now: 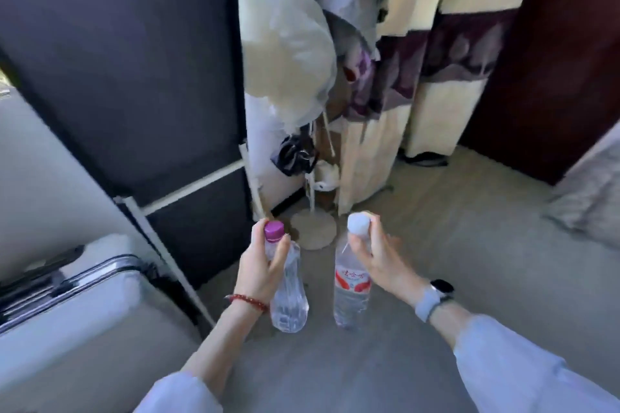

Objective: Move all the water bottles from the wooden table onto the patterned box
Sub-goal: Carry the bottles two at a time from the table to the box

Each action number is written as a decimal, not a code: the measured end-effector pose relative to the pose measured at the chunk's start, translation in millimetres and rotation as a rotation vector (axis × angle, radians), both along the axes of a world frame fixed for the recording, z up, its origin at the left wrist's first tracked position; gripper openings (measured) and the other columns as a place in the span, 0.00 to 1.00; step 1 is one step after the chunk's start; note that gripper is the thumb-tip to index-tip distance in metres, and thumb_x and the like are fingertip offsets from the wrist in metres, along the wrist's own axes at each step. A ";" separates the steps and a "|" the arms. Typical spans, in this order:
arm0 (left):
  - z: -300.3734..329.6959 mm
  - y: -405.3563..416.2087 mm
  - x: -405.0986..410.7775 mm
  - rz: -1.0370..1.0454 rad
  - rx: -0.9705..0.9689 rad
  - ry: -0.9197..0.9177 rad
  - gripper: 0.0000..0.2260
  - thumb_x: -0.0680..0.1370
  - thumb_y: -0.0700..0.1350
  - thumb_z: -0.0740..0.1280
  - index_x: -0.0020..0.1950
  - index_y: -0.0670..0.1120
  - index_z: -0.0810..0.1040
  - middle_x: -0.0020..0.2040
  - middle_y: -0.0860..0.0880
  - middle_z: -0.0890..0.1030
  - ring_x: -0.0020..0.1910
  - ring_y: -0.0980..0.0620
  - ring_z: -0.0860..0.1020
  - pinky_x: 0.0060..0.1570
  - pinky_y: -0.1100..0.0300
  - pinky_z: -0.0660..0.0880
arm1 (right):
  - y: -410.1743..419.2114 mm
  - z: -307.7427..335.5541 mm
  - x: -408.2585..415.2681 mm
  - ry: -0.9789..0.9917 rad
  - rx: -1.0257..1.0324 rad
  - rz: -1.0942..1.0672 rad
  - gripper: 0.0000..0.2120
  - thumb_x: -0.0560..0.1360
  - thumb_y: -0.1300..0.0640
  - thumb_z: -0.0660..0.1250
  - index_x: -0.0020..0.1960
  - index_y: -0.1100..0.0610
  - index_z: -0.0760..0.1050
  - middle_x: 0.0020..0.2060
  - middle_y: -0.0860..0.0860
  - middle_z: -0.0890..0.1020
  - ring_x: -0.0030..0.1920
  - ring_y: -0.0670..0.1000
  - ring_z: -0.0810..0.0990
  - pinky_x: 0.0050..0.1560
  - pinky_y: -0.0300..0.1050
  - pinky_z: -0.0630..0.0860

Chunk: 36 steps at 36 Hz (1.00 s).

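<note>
My left hand (265,265) grips the neck of a clear water bottle with a purple cap (289,295). It hangs upright over the grey floor. My right hand (375,255) holds a second clear bottle (350,292) by its neck, just under its white cap; this one has a red and white label. The two bottles hang side by side, a short gap apart, in front of me. Neither the wooden table nor the patterned box is in view.
A white suitcase (67,305) lies at the lower left beside a dark wardrobe (134,77). A coat stand with a round base (313,228), hung with bags, is straight ahead. Cream and purple curtains (419,77) hang behind. Bedding (590,191) shows at the right edge.
</note>
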State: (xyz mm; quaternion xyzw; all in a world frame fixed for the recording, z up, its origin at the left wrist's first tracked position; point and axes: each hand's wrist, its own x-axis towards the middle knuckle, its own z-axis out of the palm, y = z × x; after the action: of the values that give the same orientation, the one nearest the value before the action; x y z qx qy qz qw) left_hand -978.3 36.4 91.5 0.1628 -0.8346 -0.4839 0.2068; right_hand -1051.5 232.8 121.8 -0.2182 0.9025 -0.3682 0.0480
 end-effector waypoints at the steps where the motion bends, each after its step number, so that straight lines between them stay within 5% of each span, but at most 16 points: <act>1: 0.6 8.8 -15.7 -0.028 0.001 -0.008 0.16 0.76 0.47 0.64 0.62 0.47 0.67 0.44 0.52 0.78 0.43 0.51 0.76 0.43 0.64 0.67 | 12.7 -0.4 -9.4 0.004 0.019 -0.025 0.18 0.78 0.48 0.57 0.64 0.53 0.62 0.52 0.54 0.80 0.50 0.60 0.79 0.50 0.51 0.74; 5: -9.3 71.2 -109.1 -0.191 -0.035 -0.024 0.15 0.75 0.52 0.62 0.60 0.53 0.67 0.42 0.62 0.76 0.40 0.60 0.75 0.42 0.65 0.67 | 87.2 -13.2 -66.4 -0.011 0.125 -0.230 0.19 0.77 0.45 0.55 0.64 0.51 0.60 0.49 0.55 0.81 0.48 0.63 0.78 0.44 0.48 0.71; 17: -28.7 236.3 -396.7 -0.588 -0.079 -0.024 0.15 0.74 0.51 0.65 0.59 0.51 0.68 0.41 0.55 0.77 0.40 0.52 0.76 0.39 0.66 0.65 | 263.1 -34.7 -265.2 -0.069 0.164 -0.641 0.17 0.77 0.45 0.56 0.61 0.51 0.60 0.41 0.53 0.79 0.44 0.62 0.78 0.40 0.45 0.68; 28: -22.3 453.5 -608.0 -0.952 -0.126 -0.003 0.14 0.75 0.50 0.65 0.58 0.50 0.68 0.42 0.55 0.76 0.40 0.52 0.75 0.39 0.65 0.65 | 445.3 -26.0 -403.1 -0.045 0.001 -1.032 0.17 0.76 0.48 0.61 0.59 0.55 0.62 0.47 0.56 0.81 0.45 0.61 0.79 0.44 0.52 0.74; 36: -42.8 641.4 -720.8 -1.070 -0.071 -0.048 0.11 0.74 0.50 0.67 0.52 0.52 0.69 0.39 0.58 0.76 0.39 0.54 0.76 0.39 0.67 0.67 | 623.2 -46.7 -495.1 -0.073 0.063 -1.083 0.16 0.74 0.46 0.63 0.56 0.52 0.64 0.40 0.49 0.78 0.41 0.57 0.77 0.40 0.48 0.71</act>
State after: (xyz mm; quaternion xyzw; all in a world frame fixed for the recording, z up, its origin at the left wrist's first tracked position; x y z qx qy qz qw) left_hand -1699.1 677.8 48.8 -0.2814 -0.8214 -0.4893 -0.0823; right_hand -1546.6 856.0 75.1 0.2924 0.8942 -0.3203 -0.1107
